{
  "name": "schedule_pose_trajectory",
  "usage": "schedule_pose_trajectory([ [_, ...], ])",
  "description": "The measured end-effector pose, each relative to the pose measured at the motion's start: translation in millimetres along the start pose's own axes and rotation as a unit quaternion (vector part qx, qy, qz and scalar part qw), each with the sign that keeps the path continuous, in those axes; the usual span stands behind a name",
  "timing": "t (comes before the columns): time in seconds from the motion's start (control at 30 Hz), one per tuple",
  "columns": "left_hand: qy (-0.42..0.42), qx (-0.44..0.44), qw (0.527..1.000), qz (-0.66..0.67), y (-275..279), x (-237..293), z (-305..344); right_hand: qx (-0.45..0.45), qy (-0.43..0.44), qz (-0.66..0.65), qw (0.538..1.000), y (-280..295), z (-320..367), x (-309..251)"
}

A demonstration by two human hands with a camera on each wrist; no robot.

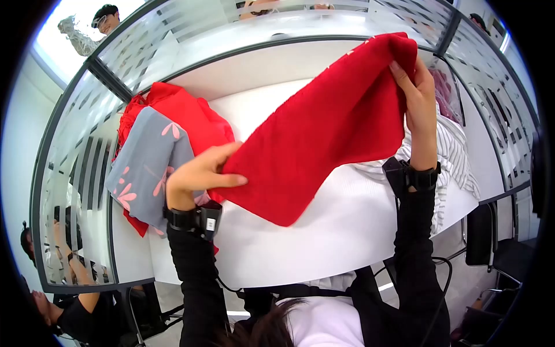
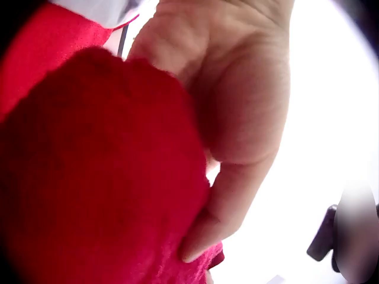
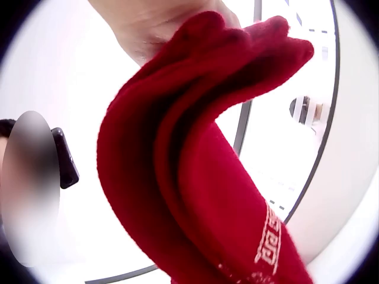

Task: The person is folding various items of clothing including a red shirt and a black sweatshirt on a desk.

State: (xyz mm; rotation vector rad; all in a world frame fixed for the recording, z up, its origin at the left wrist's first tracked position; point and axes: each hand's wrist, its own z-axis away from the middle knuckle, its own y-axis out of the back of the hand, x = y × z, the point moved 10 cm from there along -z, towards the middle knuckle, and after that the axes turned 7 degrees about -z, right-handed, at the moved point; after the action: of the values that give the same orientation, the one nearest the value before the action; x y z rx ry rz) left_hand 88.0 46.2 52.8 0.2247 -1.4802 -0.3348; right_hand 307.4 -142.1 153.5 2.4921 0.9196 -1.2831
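Observation:
A folded red cloth (image 1: 324,127) with a fuzzy surface is stretched above the white table, between both hands. My left hand (image 1: 202,172) pinches its lower left end, thumb on the near face. At the raised upper right end, my right hand (image 1: 421,95) grips the cloth with the thumb over its front. In the right wrist view, several layers of the red cloth (image 3: 142,154) curve down from the hand, and a pale key-pattern border shows near the bottom. The left wrist view has the thumb pressed along the cloth (image 2: 100,177); the other fingers are mostly hidden.
A grey cloth with pink designs (image 1: 144,168) lies at the left over a red fringed cloth (image 1: 191,113). Striped white fabric (image 1: 448,153) sits at the right, beside a clear-wrapped dark red bundle (image 1: 445,87). Framed glass panels (image 1: 81,191) border the white table (image 1: 306,248).

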Motion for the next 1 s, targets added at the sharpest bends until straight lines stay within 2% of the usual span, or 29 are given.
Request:
schedule_pose_trajectory([
  [0.03,0.022,0.015,0.998,0.063,7.1,-4.1,6.4,-0.009,-0.024,0.014,1.000,0.7,-0.8,3.6],
  [0.1,0.037,0.062,0.997,0.038,33.1,-12.5,22.0,-0.028,-0.070,0.043,0.996,2.2,-0.9,10.8],
  [0.17,0.052,0.074,0.995,0.032,44.9,-8.1,32.6,-0.096,-0.127,0.107,0.981,-3.1,1.5,24.9],
  [0.27,0.133,0.089,0.985,-0.065,45.3,-26.1,28.8,-0.172,-0.177,0.207,0.947,-6.2,7.6,67.0],
  [0.3,0.159,0.091,0.978,-0.102,46.0,-36.9,25.8,-0.213,-0.241,0.202,0.925,-5.0,13.7,98.2],
  [0.33,0.132,0.071,0.981,-0.125,44.4,-56.5,17.5,-0.242,-0.240,0.250,0.906,0.1,13.2,127.2],
  [0.37,0.151,0.060,0.975,-0.151,42.8,-70.0,13.6,-0.270,-0.238,0.296,0.885,4.6,15.5,153.5],
  [0.43,0.188,0.039,0.960,-0.203,38.6,-85.1,7.3,-0.305,-0.177,0.470,0.809,10.6,19.2,175.8],
  [0.47,0.198,0.037,0.962,-0.186,37.6,-86.7,6.9,-0.301,-0.228,0.471,0.797,20.7,23.6,189.8],
  [0.6,0.164,0.038,0.958,-0.232,34.0,-74.5,7.6,-0.288,-0.318,0.471,0.771,32.1,34.3,191.6],
  [0.7,0.119,0.054,0.962,-0.240,35.5,-68.1,6.7,-0.339,-0.333,0.513,0.715,30.5,39.3,191.7],
  [0.77,0.081,0.062,0.952,-0.289,30.2,-45.9,4.7,-0.376,-0.368,0.479,0.703,27.0,46.3,184.6],
  [0.8,0.069,0.050,0.942,-0.326,25.1,-40.6,2.9,-0.395,-0.349,0.465,0.711,23.8,45.4,184.3],
  [0.9,-0.018,0.020,0.933,-0.358,-13.0,-18.7,-6.1,-0.353,-0.229,0.411,0.809,15.8,28.9,168.2],
  [0.93,0.014,-0.017,0.938,-0.346,-28.8,-22.7,-9.7,-0.310,-0.199,0.423,0.828,20.2,20.1,160.2],
  [0.97,0.074,-0.070,0.908,-0.406,-44.4,-34.1,-12.1,-0.267,-0.168,0.433,0.844,24.6,11.7,151.1],
  [1.0,0.089,-0.104,0.885,-0.445,-59.3,-38.3,-14.4,-0.223,-0.135,0.442,0.858,28.3,4.1,140.4],
])
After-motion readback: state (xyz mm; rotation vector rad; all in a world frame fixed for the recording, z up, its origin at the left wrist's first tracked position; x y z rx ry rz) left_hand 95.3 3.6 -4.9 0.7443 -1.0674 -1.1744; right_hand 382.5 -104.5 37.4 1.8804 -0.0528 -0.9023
